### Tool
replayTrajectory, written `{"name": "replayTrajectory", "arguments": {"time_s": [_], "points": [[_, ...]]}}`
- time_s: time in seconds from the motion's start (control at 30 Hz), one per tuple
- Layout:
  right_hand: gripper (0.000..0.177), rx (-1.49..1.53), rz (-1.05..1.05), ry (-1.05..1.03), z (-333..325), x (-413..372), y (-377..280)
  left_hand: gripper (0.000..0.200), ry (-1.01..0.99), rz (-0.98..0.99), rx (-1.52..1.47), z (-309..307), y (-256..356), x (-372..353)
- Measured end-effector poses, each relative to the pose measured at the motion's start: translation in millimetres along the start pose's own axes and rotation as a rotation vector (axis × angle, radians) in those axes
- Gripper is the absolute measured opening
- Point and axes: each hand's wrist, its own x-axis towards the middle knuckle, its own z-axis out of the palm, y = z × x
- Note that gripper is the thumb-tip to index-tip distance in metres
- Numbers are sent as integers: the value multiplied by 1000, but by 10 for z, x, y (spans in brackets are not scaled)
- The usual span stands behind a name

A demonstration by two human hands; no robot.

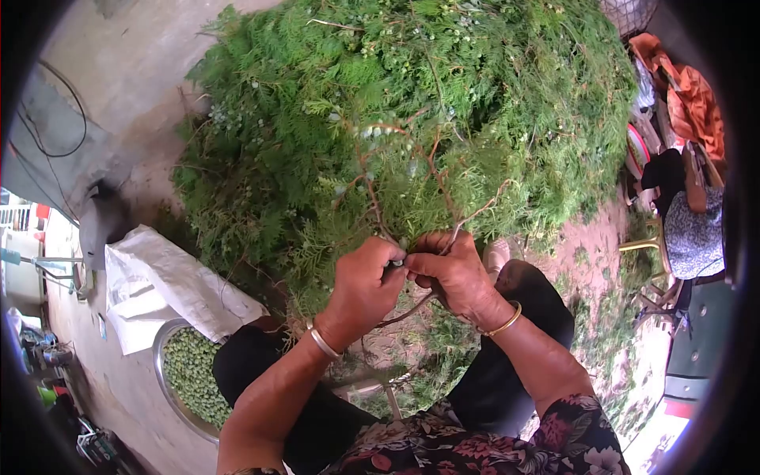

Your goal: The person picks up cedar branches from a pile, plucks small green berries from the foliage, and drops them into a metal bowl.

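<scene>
A forked cypress branch (374,196) with brown twigs and green sprigs is held out in front of my body, over the leafy heap. My left hand (360,286), with a silver bangle at the wrist, is closed with thumb and fingers pinched at the branch's inner stems. Touching it at the fingertips, my right hand (459,277) wears a gold-coloured bangle and grips the branch too. Something small and pale green shows between the fingertips, too small to name for sure. The stem's lower end sticks out beneath my right hand.
A large heap of cut cypress branches (317,103) fills the floor ahead. At my left are a metal basin (161,372) of small green cones (194,376) and a white woven sack (170,277). Orange cloth (689,111) and a patterned cushion (694,233) are at the right.
</scene>
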Motion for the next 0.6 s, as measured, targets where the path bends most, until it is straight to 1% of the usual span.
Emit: {"name": "replayTrajectory", "arguments": {"time_s": [0.07,0.1,0.17,0.2,0.27,0.3,0.33,0.4,0.43,0.47,0.5,0.53,0.57,0.6], "points": [[7,-8,2,-10,-17,-4,-5,10,-70,-165,-147,-29,39,2],[6,-17,3,-21,-26,-6,-13,10,-70,-163,-148,-51,65,15],[7,-77,-32,-21,-31,-16,-39,4,-89,-547,-659,-95,104,48],[10,-134,-64,-22,-29,-25,-48,4,-89,-548,-660,-107,90,57],[10,-150,-79,-43,-27,-29,-78,7,69,-768,-1253,-135,59,82],[10,-166,-94,-65,-26,-30,-86,17,53,-786,-1197,-154,65,95],[10,-167,-94,-64,-14,-29,-89,17,52,-785,-1198,-163,73,87],[10,-231,-136,-88,5,-34,-113,22,-81,-632,-848,-136,104,72],[10,-235,-141,-77,-13,-27,-90,22,-82,-547,-673,-91,135,63],[10,-303,-140,-75,-42,-8,-30,22,-93,-541,-678,-76,140,48],[10,-370,-139,-71,-61,0,-4,20,-90,-536,-581,-71,133,37],[10,-371,-143,-57,-59,-10,-18,18,-86,-531,-484,-63,123,27],[11,-374,-134,-101,-46,-20,-41,15,-57,-551,-596,-44,98,16],[12,-378,-126,-148,-39,-27,-62,15,-63,-545,-600,-40,88,11]]}}
